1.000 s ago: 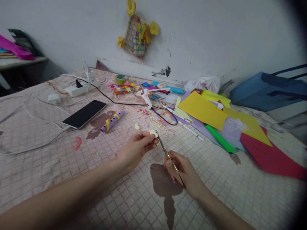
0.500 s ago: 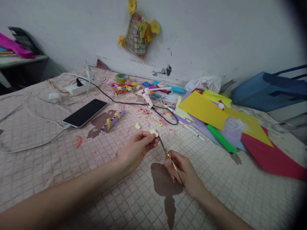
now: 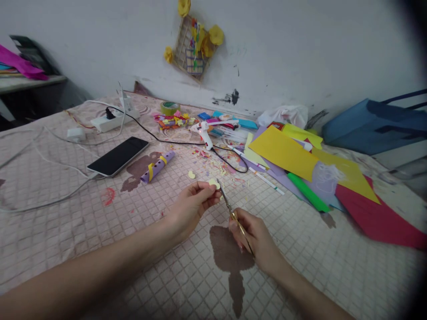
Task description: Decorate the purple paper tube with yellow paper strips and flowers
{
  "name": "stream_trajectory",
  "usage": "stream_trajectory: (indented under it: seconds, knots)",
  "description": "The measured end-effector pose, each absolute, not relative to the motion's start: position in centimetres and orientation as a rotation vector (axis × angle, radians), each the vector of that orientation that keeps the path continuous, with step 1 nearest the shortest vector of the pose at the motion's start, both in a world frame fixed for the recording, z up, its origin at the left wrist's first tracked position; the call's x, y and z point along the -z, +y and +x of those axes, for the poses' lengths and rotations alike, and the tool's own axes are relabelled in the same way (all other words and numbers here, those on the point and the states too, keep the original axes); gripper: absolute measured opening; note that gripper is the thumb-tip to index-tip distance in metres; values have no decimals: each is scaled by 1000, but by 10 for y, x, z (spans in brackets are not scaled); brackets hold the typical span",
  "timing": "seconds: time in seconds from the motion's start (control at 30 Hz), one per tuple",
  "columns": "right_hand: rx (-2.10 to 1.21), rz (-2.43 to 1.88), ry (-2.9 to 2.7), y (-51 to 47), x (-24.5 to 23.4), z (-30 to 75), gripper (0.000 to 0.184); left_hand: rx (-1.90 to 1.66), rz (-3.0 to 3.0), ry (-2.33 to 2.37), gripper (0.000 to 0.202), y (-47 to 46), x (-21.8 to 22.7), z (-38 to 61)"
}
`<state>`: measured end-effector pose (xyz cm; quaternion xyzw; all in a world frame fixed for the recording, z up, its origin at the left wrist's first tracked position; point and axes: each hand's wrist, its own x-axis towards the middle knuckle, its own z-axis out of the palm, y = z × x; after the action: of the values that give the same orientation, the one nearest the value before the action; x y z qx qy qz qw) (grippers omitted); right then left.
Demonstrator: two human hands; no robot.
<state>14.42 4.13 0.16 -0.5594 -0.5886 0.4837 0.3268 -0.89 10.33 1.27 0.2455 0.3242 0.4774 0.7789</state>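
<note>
Over a quilted pink bed cover [image 3: 66, 231], both hands work apart, just in front of the wearer. Left hand [image 3: 190, 206] pinches a pale yellow paper piece [image 3: 213, 183] between thumb and fingers. Right hand [image 3: 256, 240] grips gold-handled scissors [image 3: 232, 214], blades angled up-left, tips right at the edge of the paper piece; can't tell if they're cutting. Hands don't touch each other; only the scissors bridge the gap. Brown stain [image 3: 230, 253] lies on the cover under the right hand.

Just past the left hand, a small yellow paper scrap [image 3: 191, 174] lies on the cover among scattered paper bits [image 3: 213, 164]. Further left: purple paper roll with yellow bands [image 3: 157, 166], black smartphone [image 3: 117, 156], white power strip [image 3: 106, 122]. Behind the scraps sits a white hot glue gun [image 3: 204, 134] with black cord, near a tape roll [image 3: 170, 108]. To the right, yellow card sheet [image 3: 283, 153], red card sheet [image 3: 376, 218], green strip [image 3: 308, 192] overlap in a pile. Blue bag [image 3: 373, 126] sits beyond them.
</note>
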Motion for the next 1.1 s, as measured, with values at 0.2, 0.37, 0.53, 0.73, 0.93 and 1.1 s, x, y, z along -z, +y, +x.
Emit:
stream_trajectory:
  seconds: [0.2,0.37,0.53,0.73,0.93,1.1]
  knots:
    - [-1215,-1421,-1370,46,-2,147,38,-966,592,738,14,97,-8,-7]
    - [-1251,-1408,-1246,52,-4,150,37,-913,620,720,13,92,-7,-5]
    - [-1120,-1405,-1257,52,-7,148,27,-865,622,747,15,87,-5,-1]
    - [-1039,-1399,-1324,52,-5,149,14,-775,718,766,18,80,3,4]
    - [-1107,-1407,-1332,53,-8,152,12,-647,1021,801,23,89,5,-1]
    - [-1125,-1416,-1341,54,-8,155,13,-675,1106,830,24,96,5,-4]
